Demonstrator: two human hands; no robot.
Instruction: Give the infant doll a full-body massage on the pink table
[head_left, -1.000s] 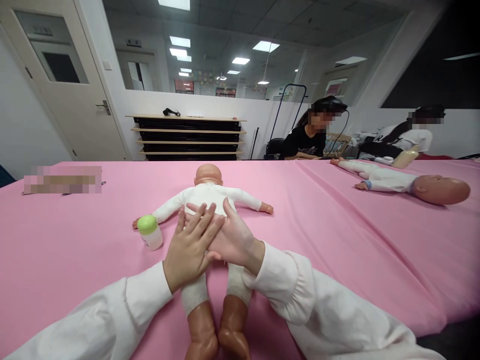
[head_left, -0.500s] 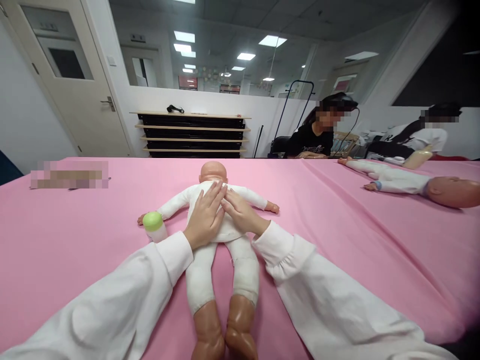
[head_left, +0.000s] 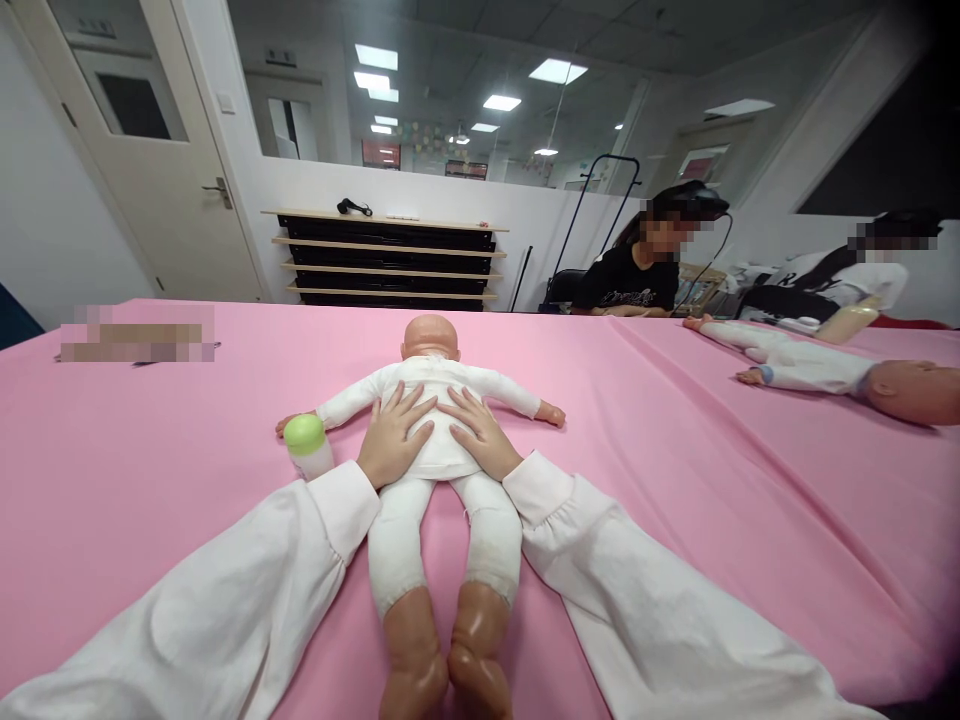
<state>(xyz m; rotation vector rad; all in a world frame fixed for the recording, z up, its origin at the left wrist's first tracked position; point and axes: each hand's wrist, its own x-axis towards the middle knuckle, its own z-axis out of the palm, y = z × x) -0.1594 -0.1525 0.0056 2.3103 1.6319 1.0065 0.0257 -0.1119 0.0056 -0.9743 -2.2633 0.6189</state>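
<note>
Doll [head_left: 444, 462], wht. suit, 1 pc., landmark: prone on pink cloth [head_left: 180, 460], head away. L hand [head_left: 396, 437]: flat on doll's back, L side; fingers spread, gripping nil. R hand [head_left: 481, 434]: ditto, R side. Bottle [head_left: 307, 445], grn. cap: by doll's L arm. Step, prob.: two-palm back contact; next move calls for light, even pressure.

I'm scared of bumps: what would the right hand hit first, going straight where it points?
Probably the left hand, lying just ahead of the right hand on the doll's back. The gap is hard to judge.
</note>
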